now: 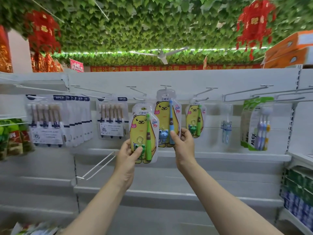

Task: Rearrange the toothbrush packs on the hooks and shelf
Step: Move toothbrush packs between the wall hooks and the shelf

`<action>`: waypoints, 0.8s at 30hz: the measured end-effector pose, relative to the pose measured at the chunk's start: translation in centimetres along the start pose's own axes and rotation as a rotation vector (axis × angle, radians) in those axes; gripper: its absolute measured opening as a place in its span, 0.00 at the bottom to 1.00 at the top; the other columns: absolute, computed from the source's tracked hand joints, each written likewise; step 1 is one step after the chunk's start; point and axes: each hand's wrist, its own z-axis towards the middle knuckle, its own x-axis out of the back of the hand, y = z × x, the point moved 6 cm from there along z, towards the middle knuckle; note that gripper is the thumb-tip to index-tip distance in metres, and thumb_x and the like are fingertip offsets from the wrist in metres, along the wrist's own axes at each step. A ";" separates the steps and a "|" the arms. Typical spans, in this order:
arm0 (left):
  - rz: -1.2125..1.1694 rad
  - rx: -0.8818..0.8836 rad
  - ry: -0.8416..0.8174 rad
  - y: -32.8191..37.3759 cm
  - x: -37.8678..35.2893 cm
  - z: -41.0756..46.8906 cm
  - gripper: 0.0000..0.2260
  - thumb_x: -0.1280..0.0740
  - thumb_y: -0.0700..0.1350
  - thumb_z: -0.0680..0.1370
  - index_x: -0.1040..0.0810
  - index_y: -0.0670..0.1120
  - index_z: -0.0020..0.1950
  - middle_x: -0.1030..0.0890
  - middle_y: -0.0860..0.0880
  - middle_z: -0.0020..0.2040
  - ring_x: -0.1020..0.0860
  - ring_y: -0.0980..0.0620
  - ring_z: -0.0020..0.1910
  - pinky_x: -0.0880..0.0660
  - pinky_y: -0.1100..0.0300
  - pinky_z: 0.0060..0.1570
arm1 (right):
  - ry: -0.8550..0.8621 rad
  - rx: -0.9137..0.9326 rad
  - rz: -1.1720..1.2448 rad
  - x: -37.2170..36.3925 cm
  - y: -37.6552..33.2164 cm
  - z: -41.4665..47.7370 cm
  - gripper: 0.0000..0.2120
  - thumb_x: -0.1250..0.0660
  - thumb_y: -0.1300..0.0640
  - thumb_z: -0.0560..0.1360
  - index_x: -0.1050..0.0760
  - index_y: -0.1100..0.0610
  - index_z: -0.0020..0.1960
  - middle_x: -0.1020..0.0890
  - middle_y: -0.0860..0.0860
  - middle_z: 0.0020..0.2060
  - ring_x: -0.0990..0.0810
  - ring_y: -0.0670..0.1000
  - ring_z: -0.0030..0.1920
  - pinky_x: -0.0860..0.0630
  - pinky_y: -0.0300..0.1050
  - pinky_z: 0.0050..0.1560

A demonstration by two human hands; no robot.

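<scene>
Two hands raised, left hand (pixel 128 153) pinching a yellow bear-printed plastic pack with green toothbrush (pixel 143 131), right hand (pixel 183 141) gripping the matching blue-toothbrush pack (pixel 163 114), top seemingly on a white wire hook (pixel 165 87).

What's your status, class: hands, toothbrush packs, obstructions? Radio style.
Left hand grips green-brush pack. Right hand pinches blue-brush pack, top up at a hook. Green-brush pack overlaps blue-brush pack's left edge.
</scene>
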 end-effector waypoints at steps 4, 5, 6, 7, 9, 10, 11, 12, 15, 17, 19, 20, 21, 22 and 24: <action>-0.013 0.019 0.003 -0.2 0.1 0.2 0.14 0.34 0.33 0.79 0.25 0.48 0.61 0.14 0.50 0.46 0.17 0.52 0.46 0.22 0.54 0.47 | 0.015 0.017 0.004 -0.2 0.1 -0.1 0.07 0.30 0.61 0.78 0.26 0.52 0.52 0.16 0.54 0.50 0.16 0.53 0.52 0.18 0.51 0.55; -0.018 0.020 0.004 -0.1 0.2 0.2 0.14 0.34 0.33 0.79 0.25 0.48 0.61 0.14 0.50 0.47 0.17 0.52 0.47 0.22 0.52 0.50 | 0.020 0.018 0.003 -0.2 0.1 -0.1 0.07 0.30 0.61 0.78 0.26 0.52 0.53 0.16 0.54 0.51 0.16 0.53 0.53 0.18 0.52 0.55; -0.023 0.018 0.007 0.0 0.3 0.3 0.14 0.34 0.33 0.79 0.25 0.48 0.61 0.14 0.50 0.47 0.17 0.51 0.48 0.23 0.51 0.52 | 0.025 0.016 0.005 -0.2 0.2 -0.1 0.07 0.30 0.61 0.78 0.26 0.52 0.53 0.16 0.55 0.52 0.16 0.54 0.54 0.18 0.53 0.56; -0.031 0.015 0.011 0.1 0.4 0.3 0.14 0.34 0.33 0.79 0.25 0.47 0.61 0.14 0.49 0.48 0.17 0.50 0.49 0.23 0.49 0.53 | 0.032 0.016 0.006 -0.2 0.2 -0.1 0.08 0.30 0.61 0.78 0.26 0.52 0.54 0.16 0.55 0.52 0.16 0.55 0.55 0.18 0.54 0.56; -0.041 0.008 0.019 0.3 0.6 0.3 0.14 0.34 0.33 0.79 0.25 0.47 0.61 0.14 0.48 0.49 0.18 0.48 0.52 0.23 0.48 0.56 | 0.046 0.027 0.005 -0.3 0.1 -0.3 0.08 0.30 0.61 0.78 0.26 0.52 0.54 0.16 0.55 0.53 0.16 0.55 0.55 0.18 0.56 0.57; -0.046 0.007 0.024 0.4 0.7 0.3 0.14 0.34 0.33 0.79 0.26 0.47 0.61 0.14 0.48 0.49 0.18 0.47 0.52 0.23 0.47 0.56 | 0.048 0.038 0.002 -0.3 0.0 -0.4 0.08 0.31 0.61 0.78 0.26 0.52 0.54 0.16 0.54 0.53 0.16 0.54 0.55 0.18 0.56 0.57; -0.054 0.007 0.028 0.5 0.8 0.3 0.14 0.35 0.33 0.79 0.26 0.47 0.61 0.14 0.47 0.50 0.18 0.47 0.53 0.23 0.48 0.56 | 0.046 0.048 -0.004 -0.3 -0.1 -0.6 0.08 0.31 0.61 0.79 0.26 0.52 0.55 0.16 0.54 0.53 0.16 0.53 0.55 0.18 0.55 0.57; -0.061 0.005 0.033 0.6 0.9 0.3 0.14 0.35 0.33 0.79 0.26 0.47 0.61 0.14 0.47 0.50 0.18 0.47 0.53 0.23 0.48 0.55 | 0.044 0.055 -0.006 -0.4 -0.2 -0.7 0.08 0.31 0.61 0.79 0.26 0.53 0.55 0.16 0.54 0.53 0.16 0.53 0.54 0.18 0.55 0.56; -0.069 -0.003 0.035 0.8 0.9 0.1 0.14 0.35 0.33 0.79 0.26 0.47 0.62 0.14 0.47 0.50 0.17 0.48 0.52 0.23 0.49 0.55 | 0.045 0.044 0.002 -0.3 -0.3 -0.8 0.08 0.31 0.60 0.79 0.26 0.52 0.55 0.16 0.54 0.54 0.15 0.52 0.55 0.17 0.55 0.55; -0.070 -0.006 0.036 1.0 0.9 0.0 0.14 0.35 0.33 0.79 0.26 0.47 0.62 0.14 0.47 0.50 0.17 0.48 0.52 0.23 0.48 0.55 | 0.044 0.030 0.014 -0.3 -0.3 -0.9 0.08 0.31 0.61 0.79 0.26 0.52 0.55 0.16 0.55 0.54 0.15 0.53 0.54 0.17 0.55 0.55; -0.070 -0.014 0.038 1.1 0.8 0.0 0.14 0.35 0.33 0.79 0.26 0.47 0.62 0.14 0.47 0.50 0.17 0.48 0.52 0.22 0.49 0.55 | 0.036 0.016 0.035 -0.4 -0.3 -1.0 0.07 0.31 0.60 0.79 0.26 0.53 0.55 0.17 0.57 0.55 0.15 0.53 0.54 0.17 0.54 0.53; -0.073 -0.018 0.039 1.2 0.8 0.0 0.14 0.35 0.32 0.79 0.26 0.47 0.62 0.14 0.47 0.50 0.17 0.47 0.53 0.22 0.49 0.55 | 0.032 0.013 0.042 -0.4 -0.3 -1.1 0.07 0.31 0.60 0.79 0.27 0.53 0.56 0.17 0.57 0.55 0.15 0.53 0.54 0.16 0.53 0.51; -0.077 -0.022 0.041 1.3 0.8 0.0 0.15 0.35 0.32 0.79 0.26 0.46 0.62 0.14 0.47 0.50 0.18 0.47 0.53 0.22 0.49 0.55 | 0.027 0.010 0.046 -0.5 -0.4 -1.2 0.07 0.31 0.60 0.79 0.27 0.53 0.56 0.17 0.56 0.55 0.15 0.53 0.54 0.16 0.52 0.50; -0.079 -0.025 0.043 1.3 0.9 0.0 0.14 0.35 0.32 0.79 0.26 0.46 0.62 0.14 0.47 0.50 0.18 0.47 0.53 0.22 0.50 0.54 | 0.023 0.006 0.051 -0.5 -0.4 -1.4 0.07 0.31 0.60 0.79 0.27 0.53 0.56 0.17 0.56 0.54 0.15 0.53 0.53 0.16 0.51 0.49; -0.076 -0.028 0.047 1.4 0.9 0.0 0.14 0.35 0.32 0.79 0.25 0.47 0.61 0.14 0.48 0.49 0.18 0.47 0.52 0.22 0.50 0.54 | 0.021 -0.001 0.067 -0.5 -0.6 -1.5 0.07 0.32 0.60 0.79 0.27 0.53 0.55 0.16 0.55 0.54 0.14 0.52 0.52 0.16 0.49 0.46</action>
